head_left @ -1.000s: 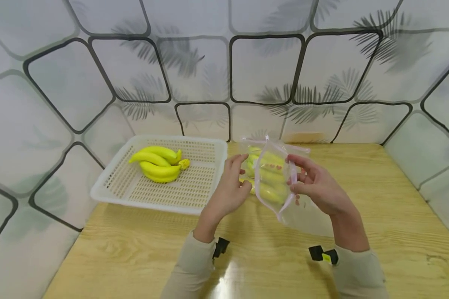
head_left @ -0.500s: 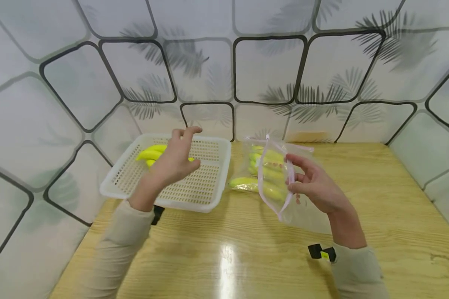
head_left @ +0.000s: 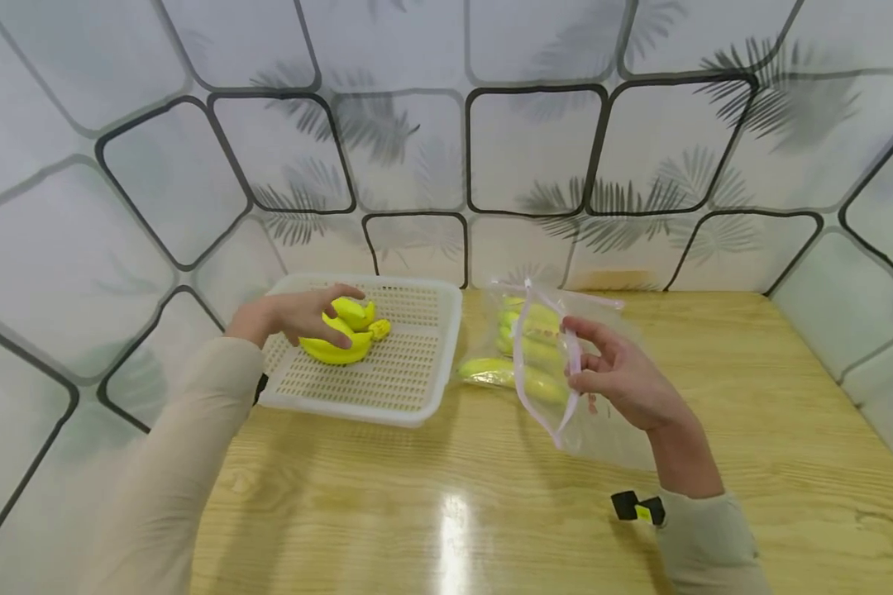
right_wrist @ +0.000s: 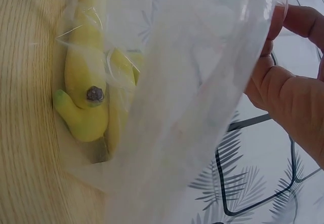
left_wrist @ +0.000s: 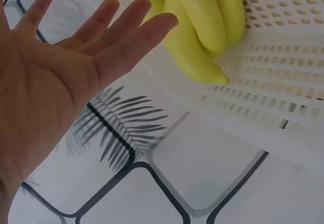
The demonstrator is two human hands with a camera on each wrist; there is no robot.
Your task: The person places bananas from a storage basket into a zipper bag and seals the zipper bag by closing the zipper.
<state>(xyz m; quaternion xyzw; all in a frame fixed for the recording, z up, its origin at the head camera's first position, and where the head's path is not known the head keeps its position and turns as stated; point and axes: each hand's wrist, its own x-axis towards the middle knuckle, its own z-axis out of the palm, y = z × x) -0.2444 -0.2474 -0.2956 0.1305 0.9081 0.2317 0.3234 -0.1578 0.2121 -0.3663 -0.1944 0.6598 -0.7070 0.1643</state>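
A bunch of yellow bananas (head_left: 337,351) lies in the left part of the white plastic basket (head_left: 417,409). Over that bunch hovers my left hand (head_left: 298,316), fingers spread; in the left wrist view its fingers (left_wrist: 129,44) stand apart from the bananas (left_wrist: 195,26). My right hand (head_left: 628,376) pinches the pink-edged rim of a clear zip bag (head_left: 595,434) between thumb and fingers, and the bag's mouth gapes. Inside the bag lie several bananas (head_left: 491,370). In the right wrist view, bananas (right_wrist: 86,82) show through the clear film (right_wrist: 177,92), low by the tabletop.
The wooden table (head_left: 387,512) runs back to a wall covering (head_left: 409,182) with dark outlined shapes and leaf prints. The basket's raised rim stands left of the bag, with a narrow strip of table between them.
My left hand has left the bag's mouth and moved leftward to the bananas in the basket. My right hand keeps its pinch on the bag's rim in nearly the same place.
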